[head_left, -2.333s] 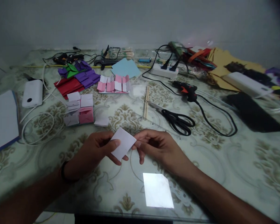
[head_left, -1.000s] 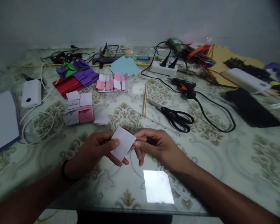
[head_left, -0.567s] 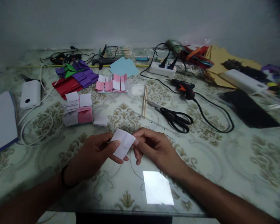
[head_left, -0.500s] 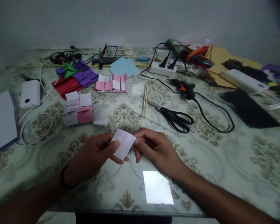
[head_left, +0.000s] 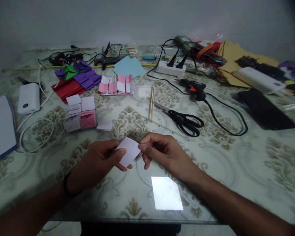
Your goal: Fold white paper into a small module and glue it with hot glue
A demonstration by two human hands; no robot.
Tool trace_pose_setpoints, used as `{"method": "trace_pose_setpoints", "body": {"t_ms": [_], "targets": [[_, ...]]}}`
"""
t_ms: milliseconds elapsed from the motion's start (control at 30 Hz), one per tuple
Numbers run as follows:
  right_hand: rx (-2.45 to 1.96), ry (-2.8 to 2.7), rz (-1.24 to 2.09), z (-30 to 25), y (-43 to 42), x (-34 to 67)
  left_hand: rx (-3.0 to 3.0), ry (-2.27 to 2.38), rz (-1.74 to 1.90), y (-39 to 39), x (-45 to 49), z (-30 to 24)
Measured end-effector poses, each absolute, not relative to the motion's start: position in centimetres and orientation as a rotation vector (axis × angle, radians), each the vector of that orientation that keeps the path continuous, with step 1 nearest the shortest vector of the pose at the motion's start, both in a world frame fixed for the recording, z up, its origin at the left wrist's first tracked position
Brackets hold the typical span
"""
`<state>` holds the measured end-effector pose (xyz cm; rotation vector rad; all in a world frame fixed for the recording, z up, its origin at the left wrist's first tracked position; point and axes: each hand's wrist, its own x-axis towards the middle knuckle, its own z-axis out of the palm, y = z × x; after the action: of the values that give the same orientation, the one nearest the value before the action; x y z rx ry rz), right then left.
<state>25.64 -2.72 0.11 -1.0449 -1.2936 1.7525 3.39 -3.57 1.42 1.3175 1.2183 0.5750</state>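
A left hand [head_left: 99, 159] and a right hand [head_left: 166, 154] pinch white paper [head_left: 129, 153] above the tabletop [head_left: 238, 167]. The paper's underside is hidden from view.

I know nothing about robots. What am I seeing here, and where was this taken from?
There is no robot here, just a person's two bare hands. The camera is worn on that person's head, looking forward and down. The left hand holds a small white paper, thumb on top, while the fingers of the right hand pinch its right corner. Beneath is a patterned table. Beyond the hands lie scissors, thin sticks, a glue gun and colored folded papers. The bright patch nearer the front edge looks like a reflection.
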Motion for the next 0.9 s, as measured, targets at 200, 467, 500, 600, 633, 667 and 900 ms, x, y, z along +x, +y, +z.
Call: {"method": "trace_pose_setpoints", "body": {"t_ms": [200,467,500,600,633,667,900], "targets": [[-1.060,-1.245,1.823,-0.18,-2.35,25.56,1.313,1.170,0.539,-3.39,3.10,1.01],[-1.068,-1.246,1.830,-0.31,-2.32,25.56,1.293,1.151,0.584,-3.24,3.13,0.89],[-1.071,-1.262,1.811,-0.26,-2.34,25.60,1.285,1.145,0.588,-3.24,3.17,0.86],[-1.093,-1.303,1.777,-0.21,-2.47,25.68,1.247,1.136,0.613,-3.23,3.22,0.75],[-1.112,-1.327,1.775,-0.22,-2.54,25.68,1.237,1.136,0.629,-3.22,3.21,0.71],[-1.131,-1.360,1.773,-0.23,-2.61,25.65,1.229,1.138,0.645,-3.21,3.19,0.67],[-1.078,-1.453,1.633,0.04,-2.97,25.24,1.416,1.164,0.567,-3.32,3.05,0.58]]}}
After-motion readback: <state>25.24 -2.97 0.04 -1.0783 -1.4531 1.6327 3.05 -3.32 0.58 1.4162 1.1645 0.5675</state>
